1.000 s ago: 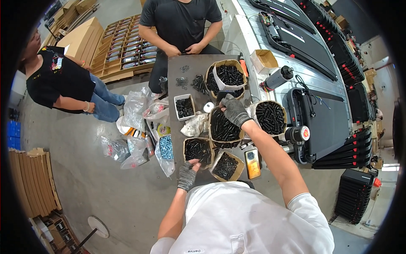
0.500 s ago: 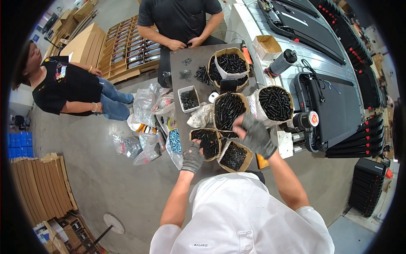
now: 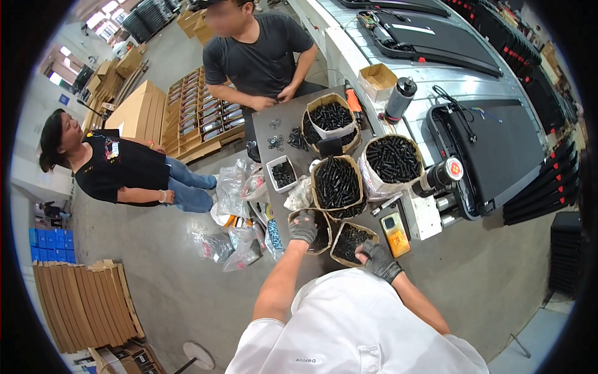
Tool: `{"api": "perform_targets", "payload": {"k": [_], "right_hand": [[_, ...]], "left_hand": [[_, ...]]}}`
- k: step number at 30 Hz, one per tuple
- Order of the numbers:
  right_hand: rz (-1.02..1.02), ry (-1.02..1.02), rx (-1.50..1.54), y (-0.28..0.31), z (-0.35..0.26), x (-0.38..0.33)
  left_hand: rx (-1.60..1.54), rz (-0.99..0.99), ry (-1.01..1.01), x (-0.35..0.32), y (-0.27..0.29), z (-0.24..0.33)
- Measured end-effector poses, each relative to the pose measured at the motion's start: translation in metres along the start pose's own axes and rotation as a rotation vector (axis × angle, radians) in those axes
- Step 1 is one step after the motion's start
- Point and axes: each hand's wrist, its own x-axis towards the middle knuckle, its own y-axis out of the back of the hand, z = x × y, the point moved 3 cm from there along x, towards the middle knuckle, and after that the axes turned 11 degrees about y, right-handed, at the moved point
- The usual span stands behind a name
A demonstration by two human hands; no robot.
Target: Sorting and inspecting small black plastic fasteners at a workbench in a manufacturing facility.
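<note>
My left hand [image 3: 303, 228], in a grey fingerless glove, is over a cardboard box of black parts [image 3: 322, 237]. Its fingers curl down at the box, and whatever they hold is hidden. At the right edge of a neighbouring box of small dark rings [image 3: 352, 239] is my right hand [image 3: 381, 262], gloved alike. Its thumb and fingers are drawn together, and I cannot make out anything between them. Just beyond stands a larger box of black cylindrical parts [image 3: 337, 182], with a white bag of similar parts [image 3: 393, 160] to its right.
A phone in a yellow case [image 3: 395, 234] lies right of my right hand. Farther back are a small white box [image 3: 282, 174], another box of black parts [image 3: 331, 117] and an orange-handled tool [image 3: 354, 100]. One person [image 3: 261, 59] sits across the table; another [image 3: 134, 165] stands left.
My right hand has come down and nearer, from the larger parts box to the ring box. My left hand has moved farther over its box. The view has tilted up.
</note>
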Motion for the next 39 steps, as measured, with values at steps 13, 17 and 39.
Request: {"api": "perform_targets", "payload": {"k": [13,17,39], "right_hand": [[0.132,-0.056,-0.009,-0.006,0.055,-0.018],[0.186,-0.047,-0.047,0.011,0.043,-0.008],[-0.357,-0.104,-0.602,-0.072,0.075,0.022]], "left_hand": [[-0.346,0.065,-0.233,-0.062,-0.002,-0.025],[-0.648,0.195,-0.093,-0.069,0.002,-0.029],[-0.424,0.149,-0.083,-0.055,-0.019,-0.023]]}}
